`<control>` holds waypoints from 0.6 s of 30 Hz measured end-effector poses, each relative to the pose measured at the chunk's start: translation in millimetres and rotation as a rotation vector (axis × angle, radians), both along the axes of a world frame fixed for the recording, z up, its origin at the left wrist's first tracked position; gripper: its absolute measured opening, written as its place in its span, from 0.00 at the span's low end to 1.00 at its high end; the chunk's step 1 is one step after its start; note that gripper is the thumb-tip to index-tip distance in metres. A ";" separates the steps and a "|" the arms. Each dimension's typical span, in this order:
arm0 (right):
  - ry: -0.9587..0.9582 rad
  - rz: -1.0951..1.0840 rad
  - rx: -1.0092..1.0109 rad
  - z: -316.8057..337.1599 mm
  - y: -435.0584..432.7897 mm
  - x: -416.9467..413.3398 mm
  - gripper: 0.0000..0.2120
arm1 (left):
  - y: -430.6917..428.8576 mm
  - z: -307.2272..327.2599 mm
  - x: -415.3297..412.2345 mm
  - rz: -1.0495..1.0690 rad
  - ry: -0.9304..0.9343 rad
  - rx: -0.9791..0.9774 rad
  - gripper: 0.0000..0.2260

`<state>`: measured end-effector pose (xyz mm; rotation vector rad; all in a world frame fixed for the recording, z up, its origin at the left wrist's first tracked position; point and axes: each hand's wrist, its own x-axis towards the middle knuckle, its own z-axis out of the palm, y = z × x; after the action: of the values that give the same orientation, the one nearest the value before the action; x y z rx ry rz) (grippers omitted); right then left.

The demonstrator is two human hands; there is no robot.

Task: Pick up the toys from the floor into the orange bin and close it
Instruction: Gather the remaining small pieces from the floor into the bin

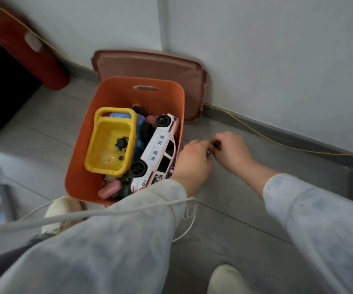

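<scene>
The orange bin stands open on the grey floor, holding a yellow toy basket, a white police car, a pink piece and several small toys. Its brown lid leans against the wall behind it. My left hand and my right hand meet just right of the bin, low over the floor. Both have curled fingers pinching a small dark toy between them; most of it is hidden.
A red cylinder lies at the back left. A yellow cable runs along the skirting board. A white cord crosses my left sleeve. My slippers stand on the floor near the bin.
</scene>
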<state>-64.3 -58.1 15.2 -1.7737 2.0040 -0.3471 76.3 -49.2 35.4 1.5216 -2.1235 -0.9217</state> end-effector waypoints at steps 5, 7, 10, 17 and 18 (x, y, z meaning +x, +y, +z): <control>-0.129 0.034 -0.096 67.1 -2.1 43.2 0.12 | 5.4 46.2 40.5 0.092 0.131 -0.164 0.10; -0.116 0.106 -0.124 84.1 -1.3 57.9 0.08 | 8.7 57.5 66.4 0.119 0.115 -0.181 0.10; -0.071 0.207 -0.119 107.4 6.9 83.2 0.09 | 16.3 68.5 115.9 0.152 -0.009 -0.152 0.10; -0.034 0.380 0.157 126.2 40.0 126.3 0.19 | 50.7 81.6 187.3 0.176 -0.206 0.050 0.16; -0.032 0.375 0.162 127.2 43.6 126.7 0.18 | 55.1 83.7 190.2 0.181 -0.195 0.046 0.16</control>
<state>62.3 -14.5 142.4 -1.9702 1.5820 -0.0899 266.5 5.9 119.1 1.8599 -2.0608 -0.7928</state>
